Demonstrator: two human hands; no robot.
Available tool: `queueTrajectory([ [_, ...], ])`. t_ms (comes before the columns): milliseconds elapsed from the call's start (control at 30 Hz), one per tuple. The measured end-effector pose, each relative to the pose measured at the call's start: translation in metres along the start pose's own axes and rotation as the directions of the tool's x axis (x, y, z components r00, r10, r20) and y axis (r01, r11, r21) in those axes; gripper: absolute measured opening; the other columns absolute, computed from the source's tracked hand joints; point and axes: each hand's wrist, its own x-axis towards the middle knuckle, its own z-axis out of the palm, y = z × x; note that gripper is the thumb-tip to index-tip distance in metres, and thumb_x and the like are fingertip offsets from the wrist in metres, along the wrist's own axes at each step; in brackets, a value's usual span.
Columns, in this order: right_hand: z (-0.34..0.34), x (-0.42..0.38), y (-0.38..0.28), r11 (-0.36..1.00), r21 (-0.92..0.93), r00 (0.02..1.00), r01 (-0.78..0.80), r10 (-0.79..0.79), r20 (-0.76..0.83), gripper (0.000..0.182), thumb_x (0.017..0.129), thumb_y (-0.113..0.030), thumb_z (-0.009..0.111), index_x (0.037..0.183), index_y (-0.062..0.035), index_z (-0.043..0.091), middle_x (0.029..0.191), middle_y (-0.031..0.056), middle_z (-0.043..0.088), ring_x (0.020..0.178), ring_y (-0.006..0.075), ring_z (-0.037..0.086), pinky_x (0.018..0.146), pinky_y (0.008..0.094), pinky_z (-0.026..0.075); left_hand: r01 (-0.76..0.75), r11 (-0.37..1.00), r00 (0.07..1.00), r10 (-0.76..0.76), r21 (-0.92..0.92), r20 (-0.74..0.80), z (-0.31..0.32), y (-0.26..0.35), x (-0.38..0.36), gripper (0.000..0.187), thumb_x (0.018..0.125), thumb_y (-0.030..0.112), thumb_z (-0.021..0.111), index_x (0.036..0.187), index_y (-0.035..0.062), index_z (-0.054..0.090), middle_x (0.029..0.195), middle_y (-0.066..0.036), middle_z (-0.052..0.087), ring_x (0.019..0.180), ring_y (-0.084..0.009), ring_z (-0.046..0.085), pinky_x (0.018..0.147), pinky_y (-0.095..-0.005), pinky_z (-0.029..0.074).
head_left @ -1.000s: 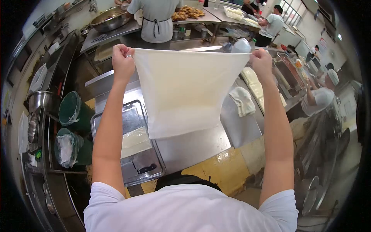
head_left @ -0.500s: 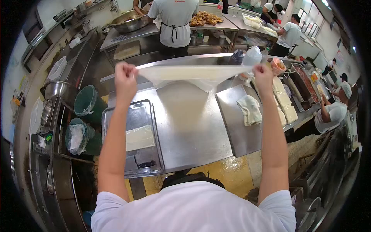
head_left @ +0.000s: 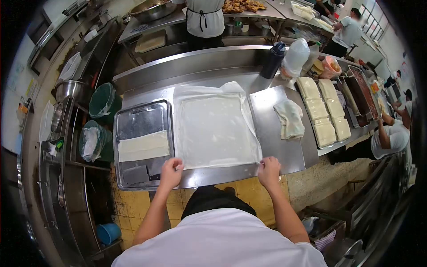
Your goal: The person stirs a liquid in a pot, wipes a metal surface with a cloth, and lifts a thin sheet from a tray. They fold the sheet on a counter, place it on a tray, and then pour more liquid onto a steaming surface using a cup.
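A thin, pale translucent sheet [head_left: 233, 90] lies spread on the steel table [head_left: 200, 181], with wrinkled far and right edges. Within its borders shows a flat, pale square [head_left: 218, 129] that looks like dough. My left hand [head_left: 171, 173] pinches at the sheet's near left corner, fingers closed. At the near right corner, the fingers of my right hand [head_left: 270, 172] are closed on the edge. To the left, a dark metal tray [head_left: 142, 116] bears a pale rectangular dough piece [head_left: 143, 146] and a broad flat blade [head_left: 135, 175] with a dark handle.
Right of the sheet lies a folded cloth [head_left: 289, 119] on a steel board [head_left: 269, 100]. Beyond it sit several pale dough blocks [head_left: 317, 109] in two rows. A dark bottle [head_left: 273, 61] and a white jug [head_left: 296, 58] stand at the back. Green bins [head_left: 103, 102] stand left; co-workers are farther off.
Both hands have come down and toward me, and closer together. The sheet, earlier stretched in the air between them, now lies flat on the table.
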Motion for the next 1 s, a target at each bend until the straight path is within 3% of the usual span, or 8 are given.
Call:
queueTrajectory([
  [100, 0.006, 0.049, -0.031, 0.991, 0.125, 0.998, 0.044, -0.048, 0.028, 0.018, 0.085, -0.010, 0.068, 0.102, -0.0035, 0.069, 0.107, 0.0183, 0.066, 0.107, 0.0390, 0.060, 0.095, 0.0485, 0.047, -0.087, 0.996, 0.993, 0.084, 0.030, 0.087, 0.025, 0.038, 0.053, 0.025, 0.088, 0.014, 0.075, 0.110, 0.0024, 0.070, 0.109, -0.016, 0.071, 0.101, -0.0307, 0.069, 0.091, -0.0396, 0.054],
  [400, 0.087, 0.243, -0.058, 0.984, 0.164, 0.968, 0.062, -0.100, 0.231, 0.040, 0.098, -0.021, 0.059, 0.128, 0.0057, 0.060, 0.135, 0.0279, 0.060, 0.126, 0.0436, 0.055, 0.109, 0.0467, 0.044, -0.270, 0.952, 0.935, 0.225, 0.141, 0.274, 0.098, 0.026, 0.220, 0.050, 0.094, 0.024, 0.070, 0.135, -0.0018, 0.059, 0.147, -0.022, 0.054, 0.141, -0.0384, 0.046, 0.118, -0.0470, 0.036],
  [600, 0.168, 0.328, -0.064, 0.968, -0.178, 0.864, 0.178, -0.067, 0.499, 0.060, 0.104, -0.040, 0.050, 0.144, 0.0050, 0.047, 0.157, 0.0265, 0.039, 0.146, 0.0408, 0.036, 0.117, 0.0549, 0.035, -0.207, 0.875, 0.947, 0.067, 0.438, 0.315, 0.104, 0.002, 0.298, 0.067, 0.103, 0.042, 0.053, 0.153, -0.0005, 0.039, 0.166, -0.021, 0.028, 0.154, -0.0409, 0.024, 0.121, -0.0665, 0.017],
  [633, 0.175, 0.338, -0.064, 0.966, -0.214, 0.863, 0.146, -0.019, 0.504, 0.068, 0.105, -0.047, 0.045, 0.149, 0.0045, 0.042, 0.163, 0.0245, 0.030, 0.153, 0.0391, 0.024, 0.120, 0.0589, 0.027, -0.201, 0.867, 0.945, 0.048, 0.457, 0.324, 0.103, -0.001, 0.309, 0.069, 0.103, 0.042, 0.052, 0.154, -0.0005, 0.037, 0.166, -0.020, 0.027, 0.154, -0.0400, 0.023, 0.122, -0.0658, 0.015],
  [733, 0.193, 0.352, -0.078, 0.950, -0.305, 0.872, 0.070, 0.090, 0.481, 0.073, 0.106, -0.051, 0.039, 0.153, 0.0038, 0.038, 0.166, 0.0243, 0.025, 0.154, 0.0388, 0.022, 0.123, 0.0581, 0.021, -0.195, 0.846, 0.931, 0.001, 0.497, 0.364, 0.098, 0.009, 0.322, 0.073, 0.103, 0.043, 0.052, 0.158, 0.0000, 0.031, 0.168, -0.018, 0.025, 0.156, -0.0379, 0.020, 0.123, -0.0643, 0.012],
  [833, 0.205, 0.334, -0.112, 0.992, -0.092, 0.819, 0.085, -0.017, 0.574, 0.075, 0.107, -0.052, 0.035, 0.156, 0.0036, 0.032, 0.167, 0.0225, 0.023, 0.155, 0.0369, 0.020, 0.125, 0.0579, 0.017, -0.230, 0.827, 0.902, -0.017, 0.513, 0.432, 0.107, 0.031, 0.327, 0.074, 0.102, 0.044, 0.052, 0.159, 0.0015, 0.030, 0.168, -0.017, 0.024, 0.157, -0.0372, 0.018, 0.124, -0.0643, 0.010],
  [933, 0.193, 0.305, -0.114, 0.984, -0.101, 0.824, 0.148, -0.067, 0.563, 0.075, 0.107, -0.051, 0.034, 0.157, 0.0049, 0.030, 0.167, 0.0212, 0.024, 0.157, 0.0347, 0.019, 0.126, 0.0566, 0.013, -0.274, 0.808, 0.878, -0.011, 0.522, 0.478, 0.111, 0.026, 0.309, 0.074, 0.103, 0.046, 0.051, 0.159, 0.0025, 0.031, 0.169, -0.016, 0.024, 0.157, -0.0373, 0.018, 0.124, -0.0648, 0.009],
  [1000, 0.181, 0.304, -0.080, 0.926, -0.327, 0.874, 0.189, -0.007, 0.486, 0.075, 0.107, -0.051, 0.034, 0.156, 0.0055, 0.031, 0.167, 0.0197, 0.026, 0.157, 0.0329, 0.018, 0.126, 0.0563, 0.013, -0.254, 0.805, 0.907, 0.006, 0.536, 0.421, 0.089, 0.001, 0.305, 0.073, 0.103, 0.046, 0.050, 0.159, 0.0030, 0.033, 0.169, -0.015, 0.024, 0.157, -0.0384, 0.017, 0.123, -0.0655, 0.008],
])
